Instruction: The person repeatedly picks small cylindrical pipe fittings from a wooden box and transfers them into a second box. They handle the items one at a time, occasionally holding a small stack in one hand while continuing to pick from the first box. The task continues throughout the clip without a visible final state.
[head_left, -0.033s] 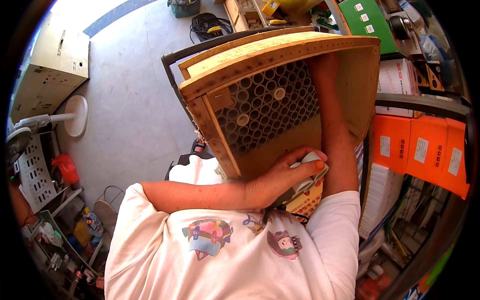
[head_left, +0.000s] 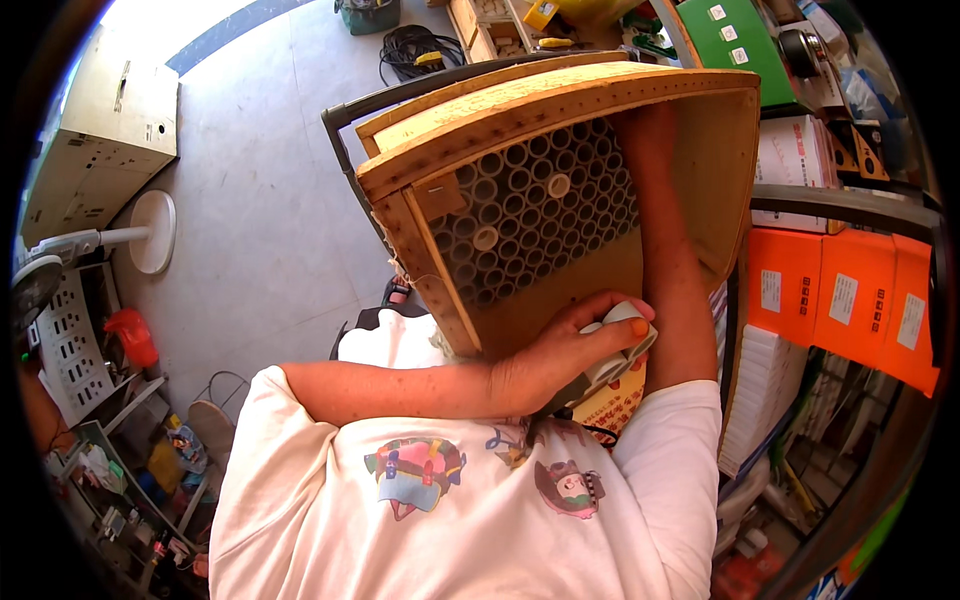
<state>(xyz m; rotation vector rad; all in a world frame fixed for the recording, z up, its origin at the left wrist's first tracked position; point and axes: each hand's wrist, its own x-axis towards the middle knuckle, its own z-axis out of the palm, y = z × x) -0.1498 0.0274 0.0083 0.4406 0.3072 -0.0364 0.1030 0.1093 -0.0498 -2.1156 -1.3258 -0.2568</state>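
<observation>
My left hand (head_left: 575, 345) is closed around several short grey-white plastic tubes (head_left: 638, 332), held in front of my chest below the open side of a wooden box (head_left: 480, 138). Inside this tilted box, many similar tubes (head_left: 535, 205) are stacked in rows with their round ends facing me. Two of them, paler than the others, look filled or capped. My right hand (head_left: 645, 125) reaches deep into the box at its right side, beside the stack. Its fingers are in shadow and hidden, so whether they grip a tube does not show.
A dark metal frame (head_left: 345, 150) surrounds the box. Orange boxes (head_left: 785, 285) and a green box (head_left: 735, 50) fill shelves on the right. At left stand a pale cabinet (head_left: 120, 100) and a white round-based stand (head_left: 153, 232). Coiled black cable (head_left: 415, 52) lies on the grey floor beyond.
</observation>
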